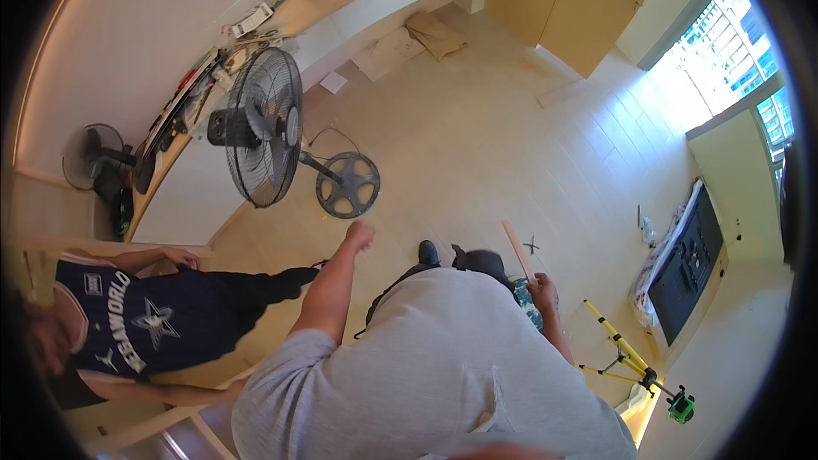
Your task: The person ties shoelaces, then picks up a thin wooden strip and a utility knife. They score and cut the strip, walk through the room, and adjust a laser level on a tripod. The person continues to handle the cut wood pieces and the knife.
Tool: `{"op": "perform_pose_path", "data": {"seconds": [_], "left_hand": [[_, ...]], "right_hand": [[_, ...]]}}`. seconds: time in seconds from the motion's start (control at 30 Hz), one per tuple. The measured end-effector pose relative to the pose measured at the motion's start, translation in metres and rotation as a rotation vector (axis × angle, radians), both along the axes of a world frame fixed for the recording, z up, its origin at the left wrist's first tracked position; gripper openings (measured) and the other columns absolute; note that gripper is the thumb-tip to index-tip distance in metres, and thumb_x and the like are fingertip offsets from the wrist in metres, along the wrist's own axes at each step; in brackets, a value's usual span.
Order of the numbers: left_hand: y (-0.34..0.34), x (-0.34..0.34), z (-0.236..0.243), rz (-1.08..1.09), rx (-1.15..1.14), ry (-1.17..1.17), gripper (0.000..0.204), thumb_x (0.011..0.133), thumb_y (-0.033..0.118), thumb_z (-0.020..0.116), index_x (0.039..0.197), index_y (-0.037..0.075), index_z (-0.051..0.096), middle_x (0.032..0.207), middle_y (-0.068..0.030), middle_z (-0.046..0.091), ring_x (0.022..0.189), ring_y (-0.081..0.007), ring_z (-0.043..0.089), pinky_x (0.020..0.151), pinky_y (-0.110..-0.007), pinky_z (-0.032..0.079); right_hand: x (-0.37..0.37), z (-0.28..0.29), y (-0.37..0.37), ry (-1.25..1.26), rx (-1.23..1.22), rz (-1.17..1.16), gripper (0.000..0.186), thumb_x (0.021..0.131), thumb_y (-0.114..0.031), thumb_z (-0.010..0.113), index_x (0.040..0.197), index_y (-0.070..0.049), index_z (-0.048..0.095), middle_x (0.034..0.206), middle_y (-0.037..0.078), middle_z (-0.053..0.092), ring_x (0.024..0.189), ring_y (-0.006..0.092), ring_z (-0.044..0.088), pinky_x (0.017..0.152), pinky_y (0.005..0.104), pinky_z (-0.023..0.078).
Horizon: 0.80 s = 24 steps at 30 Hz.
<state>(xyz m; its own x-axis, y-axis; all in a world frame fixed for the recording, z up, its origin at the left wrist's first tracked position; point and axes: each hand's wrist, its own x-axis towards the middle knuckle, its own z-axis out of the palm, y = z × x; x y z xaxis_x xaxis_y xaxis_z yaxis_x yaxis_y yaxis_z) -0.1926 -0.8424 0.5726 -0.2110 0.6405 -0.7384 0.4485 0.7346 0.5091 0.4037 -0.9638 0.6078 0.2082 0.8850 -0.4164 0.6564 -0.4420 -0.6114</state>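
Note:
My right hand (543, 292) is closed around one end of a thin, flat wooden strip (517, 252), which points forward over the floor. My left hand (362, 236) is stretched out ahead, its fingers curled into a loose fist, slightly blurred, and I see nothing in it. Just beyond it stands the round black base (348, 185) of a pedestal fan (266, 128). The wooden strip touches nothing else that I can make out.
At the left stands a person in a dark jersey (153, 319). A yellow tripod (629, 356) with a green-cased device (682, 406) is at the right, near a dark flat panel (687, 264). Tools crowd a long counter (298, 13); a brown bag (436, 35) lies beyond.

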Motion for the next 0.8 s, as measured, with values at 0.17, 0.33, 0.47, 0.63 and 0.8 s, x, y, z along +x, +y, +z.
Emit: {"op": "perform_pose_path", "data": {"seconds": [0.17,0.33,0.47,0.63,0.8], "left_hand": [[0.153,0.053,0.025,-0.098,0.153,-0.154,0.021,0.091,0.022,0.066,0.098,0.002,0.066,0.068,-0.0080,0.063,0.053,-0.0202,0.060,0.044,-0.034,0.046],[0.263,0.101,0.022,-0.478,-0.019,-0.141,0.027,0.092,0.027,0.069,0.103,0.002,0.068,0.082,-0.0073,0.068,0.060,-0.0168,0.063,0.051,-0.033,0.052],[0.333,0.102,0.028,-0.532,-0.087,-0.019,0.029,0.091,0.029,0.071,0.102,0.003,0.069,0.080,-0.0074,0.069,0.061,-0.0167,0.065,0.052,-0.034,0.053],[0.461,0.055,0.067,-0.424,0.225,0.070,0.024,0.091,0.027,0.071,0.095,0.003,0.073,0.073,-0.0071,0.069,0.057,-0.0157,0.065,0.053,-0.032,0.052],[0.608,-0.042,0.096,-0.141,0.716,0.274,0.023,0.086,0.024,0.070,0.097,0.005,0.074,0.091,-0.0156,0.073,0.091,-0.0309,0.071,0.080,-0.043,0.055]], "right_hand": [[-0.011,-0.031,-0.005,0.215,-0.338,-0.493,0.042,0.083,-0.011,0.081,0.121,-0.002,0.066,0.097,0.012,0.073,0.074,0.0192,0.069,0.067,0.0334,0.054],[-0.010,-0.071,0.047,-0.155,-0.396,-0.222,0.033,0.082,-0.025,0.077,0.106,-0.003,0.076,0.094,0.019,0.076,0.083,0.0302,0.074,0.074,0.0392,0.056],[-0.001,-0.102,0.156,-0.076,-0.317,-0.288,0.031,0.083,-0.023,0.074,0.103,0.000,0.074,0.091,0.017,0.076,0.077,0.0306,0.073,0.073,0.0405,0.057],[0.017,-0.089,0.353,0.413,-0.239,-0.513,0.033,0.086,-0.011,0.074,0.114,0.002,0.064,0.069,0.003,0.060,0.054,0.0129,0.057,0.042,0.0294,0.046],[0.027,-0.042,0.512,0.323,-0.049,-0.318,0.039,0.087,-0.012,0.072,0.122,0.002,0.062,0.086,0.011,0.067,0.065,0.0165,0.063,0.052,0.0319,0.052]]}}
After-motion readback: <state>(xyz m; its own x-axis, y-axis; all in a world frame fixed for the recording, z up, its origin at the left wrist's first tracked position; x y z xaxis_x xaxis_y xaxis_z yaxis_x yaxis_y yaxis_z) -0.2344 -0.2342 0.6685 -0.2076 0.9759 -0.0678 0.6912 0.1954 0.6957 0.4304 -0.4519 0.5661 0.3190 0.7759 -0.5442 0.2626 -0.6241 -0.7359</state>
